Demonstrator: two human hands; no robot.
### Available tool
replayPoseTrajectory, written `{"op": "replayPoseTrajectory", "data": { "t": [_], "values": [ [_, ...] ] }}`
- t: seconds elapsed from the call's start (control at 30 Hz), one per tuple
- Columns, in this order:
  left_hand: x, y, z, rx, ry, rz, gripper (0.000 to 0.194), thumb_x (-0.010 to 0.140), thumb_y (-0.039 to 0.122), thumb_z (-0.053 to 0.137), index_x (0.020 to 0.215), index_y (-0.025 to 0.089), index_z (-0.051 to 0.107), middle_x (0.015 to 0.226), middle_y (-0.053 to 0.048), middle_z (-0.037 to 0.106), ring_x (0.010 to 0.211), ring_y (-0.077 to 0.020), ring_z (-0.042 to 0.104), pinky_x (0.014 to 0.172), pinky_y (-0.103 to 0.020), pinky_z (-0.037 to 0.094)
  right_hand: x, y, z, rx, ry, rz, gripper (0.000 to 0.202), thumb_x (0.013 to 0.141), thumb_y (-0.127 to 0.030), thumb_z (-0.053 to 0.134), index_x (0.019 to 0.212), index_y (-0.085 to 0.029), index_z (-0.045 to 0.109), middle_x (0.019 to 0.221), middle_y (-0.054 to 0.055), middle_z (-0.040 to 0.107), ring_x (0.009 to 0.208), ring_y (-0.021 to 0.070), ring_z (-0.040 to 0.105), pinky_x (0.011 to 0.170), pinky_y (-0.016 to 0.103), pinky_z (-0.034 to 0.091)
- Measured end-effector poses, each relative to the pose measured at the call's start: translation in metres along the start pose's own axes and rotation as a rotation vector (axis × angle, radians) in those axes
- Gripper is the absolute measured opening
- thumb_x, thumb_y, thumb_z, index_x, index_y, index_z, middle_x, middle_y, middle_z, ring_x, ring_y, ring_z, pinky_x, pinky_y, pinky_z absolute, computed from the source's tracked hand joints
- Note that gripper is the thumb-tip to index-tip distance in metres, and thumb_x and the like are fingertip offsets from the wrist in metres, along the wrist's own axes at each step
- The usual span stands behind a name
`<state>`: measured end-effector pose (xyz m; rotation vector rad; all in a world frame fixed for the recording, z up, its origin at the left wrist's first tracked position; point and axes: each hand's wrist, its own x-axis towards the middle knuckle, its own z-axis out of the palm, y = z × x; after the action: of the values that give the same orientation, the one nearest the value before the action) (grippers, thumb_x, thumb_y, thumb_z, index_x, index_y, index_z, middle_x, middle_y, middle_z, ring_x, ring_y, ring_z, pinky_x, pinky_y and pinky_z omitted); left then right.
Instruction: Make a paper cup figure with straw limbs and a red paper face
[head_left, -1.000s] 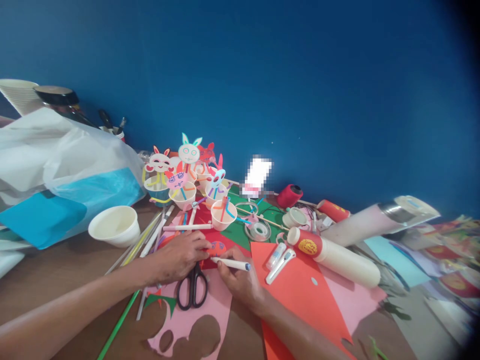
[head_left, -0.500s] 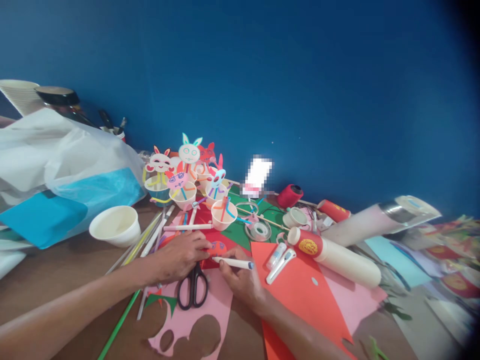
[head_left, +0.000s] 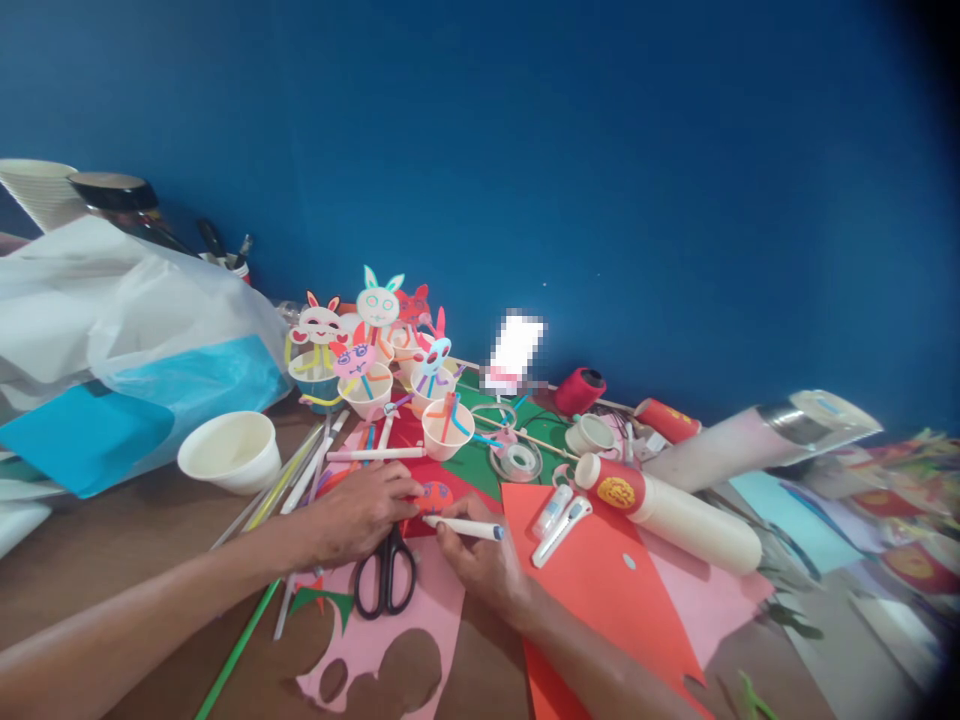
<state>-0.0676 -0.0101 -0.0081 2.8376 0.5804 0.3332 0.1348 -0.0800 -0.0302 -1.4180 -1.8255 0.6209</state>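
A small orange-red paper face (head_left: 436, 496) with purple drawn marks lies at the middle of the table. My right hand (head_left: 474, 558) is closed round a white marker (head_left: 472, 527), its tip at the lower edge of the face. From the left, my left hand (head_left: 373, 508) rests with bent fingers at the face's left edge, pressing on the paper. Black-handled scissors (head_left: 386, 577) lie just below my left hand, their blades hidden. Pink paper with cut-out holes (head_left: 439, 620) spreads under the scissors.
Paper cups with animal faces on straws (head_left: 365, 390) stand behind my hands. Orange paper (head_left: 600, 620), a white cutter (head_left: 562, 533), tape (head_left: 519, 461) and a stack of cups (head_left: 697, 528) lie to the right. A white cup (head_left: 231, 452) and straws (head_left: 289, 480) are on the left.
My right hand and the marker have shifted very slightly left. My left hand stays in the same place.
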Motion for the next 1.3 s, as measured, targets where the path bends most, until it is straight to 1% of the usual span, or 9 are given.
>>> {"op": "replayPoseTrajectory", "data": {
  "t": [0.2,0.37,0.53,0.73,0.93,1.07,1.3],
  "values": [
    [-0.0001,0.0002,-0.0007,0.010,0.019,0.003,0.040,0.077,0.002,0.044,0.107,0.023,0.061,0.108,-0.007,0.062,0.096,-0.0231,0.049,0.085,-0.037,0.042,0.0012,-0.0018,-0.0025,0.033,0.058,0.023,0.013,0.083,-0.029,0.050,0.074,-0.020,0.053,0.062,0.001,0.062,0.051,0.0129,0.057,0.048,0.021,0.042],
    [-0.0001,-0.0006,0.0004,0.004,-0.006,-0.008,0.041,0.078,0.003,0.044,0.109,0.024,0.060,0.110,-0.006,0.061,0.097,-0.0231,0.049,0.087,-0.037,0.041,0.0009,0.0006,-0.0020,0.042,0.038,0.030,0.012,0.083,-0.030,0.050,0.076,-0.020,0.052,0.059,-0.001,0.060,0.047,0.0123,0.054,0.044,0.021,0.039],
    [-0.0007,-0.0009,0.0015,-0.013,-0.014,-0.011,0.040,0.079,0.004,0.043,0.110,0.023,0.060,0.110,-0.006,0.060,0.098,-0.0236,0.048,0.087,-0.038,0.041,0.0010,0.0031,-0.0013,0.008,0.024,0.005,0.011,0.083,-0.029,0.050,0.077,-0.021,0.051,0.061,-0.001,0.061,0.050,0.0133,0.056,0.045,0.021,0.039],
    [-0.0004,-0.0005,0.0007,-0.025,-0.035,-0.018,0.040,0.078,0.004,0.043,0.109,0.022,0.061,0.111,-0.007,0.061,0.098,-0.0239,0.047,0.087,-0.039,0.041,-0.0015,0.0042,0.0001,0.022,-0.007,0.014,0.010,0.083,-0.029,0.050,0.077,-0.021,0.050,0.056,-0.002,0.058,0.045,0.0124,0.053,0.042,0.021,0.035],
    [-0.0003,0.0007,0.0000,-0.011,-0.009,-0.014,0.040,0.079,0.003,0.042,0.108,0.023,0.060,0.112,-0.006,0.061,0.097,-0.0228,0.048,0.087,-0.037,0.041,-0.0006,0.0039,-0.0013,0.081,0.032,0.062,0.010,0.082,-0.027,0.052,0.075,-0.021,0.051,0.059,-0.002,0.059,0.047,0.0122,0.053,0.044,0.021,0.036],
    [-0.0006,0.0000,0.0003,-0.008,-0.008,-0.012,0.038,0.080,0.004,0.043,0.108,0.023,0.060,0.110,-0.006,0.061,0.096,-0.0226,0.048,0.086,-0.036,0.041,0.0006,0.0051,-0.0024,0.118,0.038,0.084,0.010,0.082,-0.026,0.052,0.074,-0.020,0.051,0.056,-0.003,0.057,0.044,0.0110,0.050,0.042,0.021,0.034],
    [-0.0005,0.0011,-0.0002,-0.016,0.000,-0.016,0.037,0.079,0.004,0.043,0.105,0.022,0.061,0.110,-0.006,0.061,0.097,-0.0229,0.048,0.086,-0.037,0.042,0.0002,0.0023,-0.0031,0.067,0.024,0.063,0.012,0.082,-0.027,0.052,0.073,-0.021,0.051,0.057,-0.002,0.057,0.047,0.0122,0.052,0.044,0.021,0.036]
  ]
}}
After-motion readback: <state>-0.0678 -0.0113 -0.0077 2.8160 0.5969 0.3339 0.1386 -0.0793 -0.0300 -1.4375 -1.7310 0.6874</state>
